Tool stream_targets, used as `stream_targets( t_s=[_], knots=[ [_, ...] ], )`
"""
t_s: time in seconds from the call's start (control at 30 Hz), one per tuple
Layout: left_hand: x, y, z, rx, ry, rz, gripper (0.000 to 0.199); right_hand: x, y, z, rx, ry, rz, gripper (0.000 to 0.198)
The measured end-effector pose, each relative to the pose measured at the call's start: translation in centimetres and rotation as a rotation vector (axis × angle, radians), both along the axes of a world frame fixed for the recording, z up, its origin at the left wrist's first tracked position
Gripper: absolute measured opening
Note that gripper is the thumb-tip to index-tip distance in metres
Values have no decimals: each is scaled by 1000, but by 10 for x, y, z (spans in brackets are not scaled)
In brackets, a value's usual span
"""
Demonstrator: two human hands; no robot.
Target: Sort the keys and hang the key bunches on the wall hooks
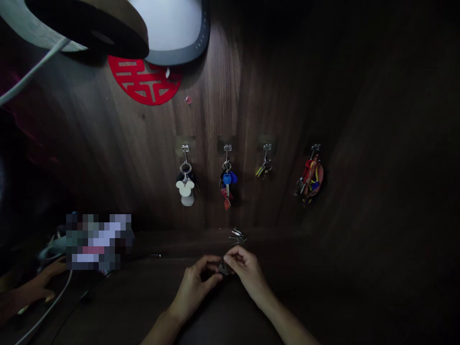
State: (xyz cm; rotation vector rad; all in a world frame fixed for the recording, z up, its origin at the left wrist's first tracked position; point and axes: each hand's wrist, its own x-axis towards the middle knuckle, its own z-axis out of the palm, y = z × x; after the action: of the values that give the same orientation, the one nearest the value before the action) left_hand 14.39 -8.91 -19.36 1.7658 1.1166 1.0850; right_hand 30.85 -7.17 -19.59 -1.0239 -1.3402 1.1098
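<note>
Lower centre of frame: left hand (198,281) and right hand (248,269) pinch a small dark object (224,269) between their fingertips; probably light, stiff and smooth, it suits a grip at its edges.

From my remote station, I see a bare left hand (197,280) and a bare right hand (249,268), both with slender fingers (206,259) and rounded knuckles. The uncovered left forearm (161,328) and the uncovered right forearm (285,318) broaden from narrower wrists (176,311) until my view's lower edge cuts them off.
</note>
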Motion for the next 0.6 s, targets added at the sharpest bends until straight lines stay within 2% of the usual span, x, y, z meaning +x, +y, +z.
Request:
stream_targets(
  t_s=[0.17, 0.3, 0.6],
  knots=[
    [1, 1, 1, 9, -54, -5, 21, 1, -3, 3, -21, 15, 63, 31],
    [-1, 2, -2, 7, -63, 6, 28, -2, -7, 3, 8, 2, 140, 40],
    [-3, 1, -4, -11, -2, -28, 35, -1, -3, -2, -35, 10, 123, 35]
  ],
)
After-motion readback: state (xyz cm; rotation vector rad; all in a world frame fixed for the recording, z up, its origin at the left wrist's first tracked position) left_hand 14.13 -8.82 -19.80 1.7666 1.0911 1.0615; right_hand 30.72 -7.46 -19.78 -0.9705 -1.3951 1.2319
